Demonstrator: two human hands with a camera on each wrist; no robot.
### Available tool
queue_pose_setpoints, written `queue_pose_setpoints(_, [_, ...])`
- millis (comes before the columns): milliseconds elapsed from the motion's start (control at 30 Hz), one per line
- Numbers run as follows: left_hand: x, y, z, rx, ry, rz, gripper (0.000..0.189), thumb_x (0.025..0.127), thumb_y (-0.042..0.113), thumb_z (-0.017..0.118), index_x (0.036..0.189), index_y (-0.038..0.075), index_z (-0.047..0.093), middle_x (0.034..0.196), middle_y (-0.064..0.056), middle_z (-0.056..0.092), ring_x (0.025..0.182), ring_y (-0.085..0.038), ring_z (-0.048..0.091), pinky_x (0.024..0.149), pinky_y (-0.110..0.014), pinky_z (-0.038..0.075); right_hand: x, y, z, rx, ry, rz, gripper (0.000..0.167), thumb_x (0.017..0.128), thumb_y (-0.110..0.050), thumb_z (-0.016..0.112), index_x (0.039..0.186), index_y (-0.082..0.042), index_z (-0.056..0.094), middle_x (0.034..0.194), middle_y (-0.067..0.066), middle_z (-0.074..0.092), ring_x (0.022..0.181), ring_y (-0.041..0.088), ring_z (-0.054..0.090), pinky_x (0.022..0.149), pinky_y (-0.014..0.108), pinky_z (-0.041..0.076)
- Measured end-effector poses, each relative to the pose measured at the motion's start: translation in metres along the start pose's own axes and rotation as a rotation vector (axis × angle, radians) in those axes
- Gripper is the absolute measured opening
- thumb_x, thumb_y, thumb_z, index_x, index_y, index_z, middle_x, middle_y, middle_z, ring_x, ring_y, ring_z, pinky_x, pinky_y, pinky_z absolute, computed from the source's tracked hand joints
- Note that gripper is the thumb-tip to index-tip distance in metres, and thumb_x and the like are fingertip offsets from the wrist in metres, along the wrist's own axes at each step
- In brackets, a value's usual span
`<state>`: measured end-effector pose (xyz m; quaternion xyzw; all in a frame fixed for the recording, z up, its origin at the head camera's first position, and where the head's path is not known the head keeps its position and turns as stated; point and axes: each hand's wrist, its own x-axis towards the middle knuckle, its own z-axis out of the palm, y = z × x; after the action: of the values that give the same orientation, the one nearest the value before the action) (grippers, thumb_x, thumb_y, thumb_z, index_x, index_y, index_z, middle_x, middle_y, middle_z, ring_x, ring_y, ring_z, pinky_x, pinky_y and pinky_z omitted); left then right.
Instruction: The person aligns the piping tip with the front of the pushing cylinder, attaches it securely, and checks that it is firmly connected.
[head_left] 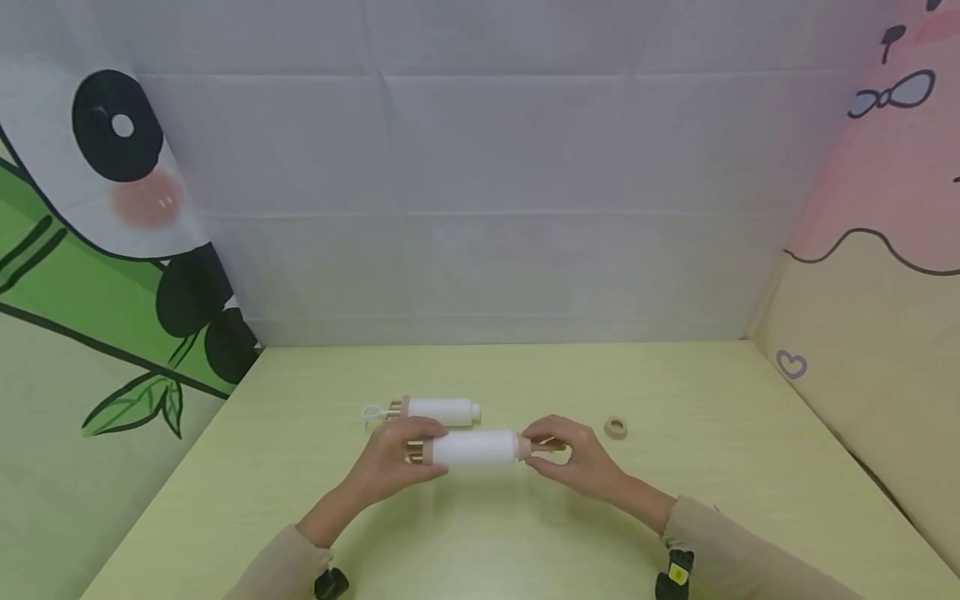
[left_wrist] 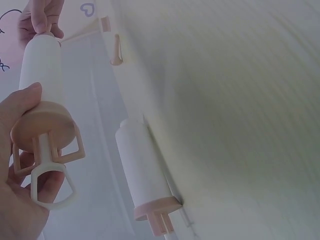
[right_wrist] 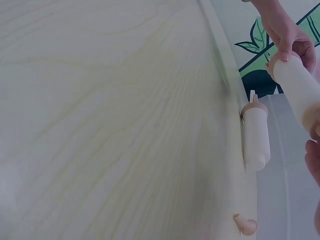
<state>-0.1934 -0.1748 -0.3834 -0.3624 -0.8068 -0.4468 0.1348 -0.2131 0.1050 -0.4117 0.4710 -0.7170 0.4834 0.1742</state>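
Observation:
My left hand (head_left: 390, 460) grips the flanged end of a white-barrelled piping syringe (head_left: 476, 448), thumb and fingers on either side. In the left wrist view, beige finger loops and a white pull ring (left_wrist: 51, 202) stick out of that end. At the barrel's other end, my right hand (head_left: 583, 460) pinches the beige nozzle (head_left: 546, 448) with thumb and fingers. The syringe is held level above the table, and fingers partly cover both its ends. A second, similar syringe (head_left: 441, 411) lies on the table just behind it, its pull ring to the left.
A loose beige conical nozzle (head_left: 615, 428) rests on the pale wooden table (head_left: 675, 383), to the right of the second syringe; its taper shows in the left wrist view. A white sheet (head_left: 510, 167) hangs behind the table, with cartoon-printed panels at the left and right.

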Motion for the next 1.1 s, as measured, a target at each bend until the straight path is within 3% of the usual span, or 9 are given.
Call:
queue_pose_setpoints(200, [0.0020,0.0038,0.0008,0.015,0.001,0.022,0.037,0.058,-0.013,0.077,0.091,-0.012,0.062,0.093,-0.027,0.061,0.079,-0.039,0.061,0.060,-0.028,0.055,0.0001,-0.0009,-0.0030,-0.016,-0.022,0.024,0.029,0.070,0.013,0.069,0.097,0.007,0.061,0.089,0.018,0.063,0.073,0.026,0.064,0.058,0.027,0.055])
queue_pose_setpoints(400, [0.0033,0.0063,0.0025,0.073,0.023,0.068,0.038,0.055,-0.012,0.079,0.090,-0.011,0.062,0.091,-0.026,0.061,0.078,-0.037,0.061,0.059,-0.024,0.055,0.0010,-0.0021,-0.0052,-0.030,-0.036,0.017,0.027,0.071,0.014,0.067,0.097,0.008,0.061,0.088,0.018,0.064,0.074,0.025,0.064,0.057,0.028,0.055])
queue_pose_setpoints(567, [0.0036,0.0056,0.0035,0.068,0.022,0.059,0.038,0.056,-0.011,0.079,0.090,-0.011,0.062,0.092,-0.026,0.061,0.078,-0.037,0.061,0.059,-0.025,0.055,0.0001,-0.0026,-0.0045,-0.020,-0.008,0.043,0.028,0.072,0.012,0.068,0.098,0.008,0.059,0.091,0.019,0.063,0.076,0.027,0.064,0.060,0.029,0.056])
queue_pose_setpoints(833, [0.0032,0.0044,0.0037,0.053,0.018,0.036,0.037,0.057,-0.011,0.079,0.091,-0.011,0.062,0.092,-0.025,0.061,0.079,-0.037,0.061,0.059,-0.026,0.055,-0.0023,-0.0019,-0.0016,-0.023,0.013,-0.040,0.036,0.066,0.016,0.071,0.097,0.006,0.057,0.093,0.018,0.059,0.080,0.028,0.061,0.062,0.030,0.056])
queue_pose_setpoints(1100, [0.0038,0.0060,0.0039,0.043,0.021,0.058,0.038,0.056,-0.012,0.078,0.090,-0.012,0.062,0.091,-0.026,0.061,0.078,-0.037,0.061,0.058,-0.026,0.055,-0.0020,-0.0021,-0.0031,-0.032,0.003,-0.041,0.034,0.066,0.015,0.071,0.097,0.007,0.059,0.092,0.019,0.061,0.077,0.028,0.063,0.060,0.033,0.056])
